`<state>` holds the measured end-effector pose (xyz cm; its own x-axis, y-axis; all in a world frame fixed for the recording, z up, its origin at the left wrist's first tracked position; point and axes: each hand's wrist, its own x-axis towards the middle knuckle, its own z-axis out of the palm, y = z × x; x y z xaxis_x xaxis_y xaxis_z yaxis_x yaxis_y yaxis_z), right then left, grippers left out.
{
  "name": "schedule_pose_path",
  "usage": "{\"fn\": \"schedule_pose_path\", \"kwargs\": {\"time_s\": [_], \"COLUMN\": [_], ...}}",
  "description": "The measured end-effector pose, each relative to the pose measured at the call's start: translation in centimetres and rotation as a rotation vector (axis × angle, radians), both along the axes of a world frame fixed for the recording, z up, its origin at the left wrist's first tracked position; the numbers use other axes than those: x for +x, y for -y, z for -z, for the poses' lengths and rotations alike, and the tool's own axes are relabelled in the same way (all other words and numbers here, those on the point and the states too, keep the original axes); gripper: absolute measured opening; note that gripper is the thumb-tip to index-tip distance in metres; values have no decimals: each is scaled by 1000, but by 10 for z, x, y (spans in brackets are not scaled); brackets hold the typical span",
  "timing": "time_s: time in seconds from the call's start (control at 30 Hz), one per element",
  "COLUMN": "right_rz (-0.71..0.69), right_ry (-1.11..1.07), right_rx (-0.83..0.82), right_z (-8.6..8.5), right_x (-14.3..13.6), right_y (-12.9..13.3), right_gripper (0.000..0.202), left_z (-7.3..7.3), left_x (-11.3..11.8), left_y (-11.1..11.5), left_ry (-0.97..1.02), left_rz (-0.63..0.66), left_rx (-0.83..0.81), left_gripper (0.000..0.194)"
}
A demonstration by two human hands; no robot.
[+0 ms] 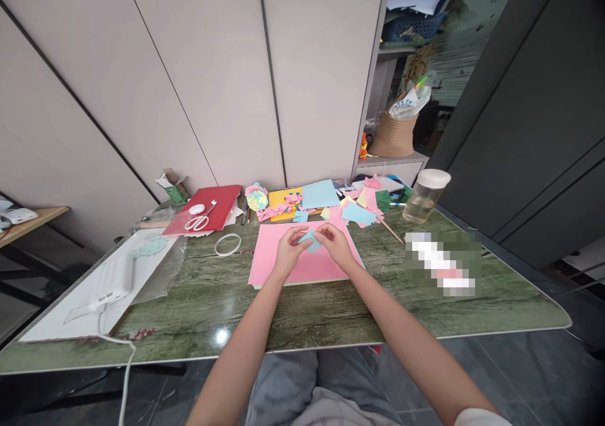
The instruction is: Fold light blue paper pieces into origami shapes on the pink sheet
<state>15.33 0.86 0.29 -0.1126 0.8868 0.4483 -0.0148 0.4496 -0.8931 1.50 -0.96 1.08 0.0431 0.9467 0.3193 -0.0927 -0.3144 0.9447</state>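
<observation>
Between my two hands is a small piece of light blue paper (311,242), partly hidden by the fingers; its exact folded shape I cannot make out. My left hand (289,249) pinches its left side, and my right hand (334,242) grips the right side with thumb and fingers. Both hands are just above a stack of pink paper sheets (269,262) on the table. Beyond the stack lie a small blue paper square (300,216), pink folded paper pieces (274,211) and a larger blue sheet (320,193).
White scissors (197,222) rest on a red folder (222,202) at the left, near a roll of tape (227,244). A white power bank (112,281) with a cable stands front left. A lidded water jar (425,198) and a pencil (391,229) are at the right.
</observation>
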Motion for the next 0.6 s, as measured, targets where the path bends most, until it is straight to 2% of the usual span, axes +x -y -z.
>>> {"fn": "schedule_pose_path", "kwargs": {"time_s": [0.17,0.6], "right_rz": [-15,-21], "right_ry": [-21,-28], "right_rx": [-42,-65], "right_z": [-1,4], "right_x": [1,1], "right_y": [0,0], "right_gripper": [17,18], "left_z": [-1,5], "left_x": [0,-3], "left_y": [0,-2], "left_ry": [-17,-2], "left_rz": [-29,59], "left_rx": [35,-30], "left_gripper": [22,26]}}
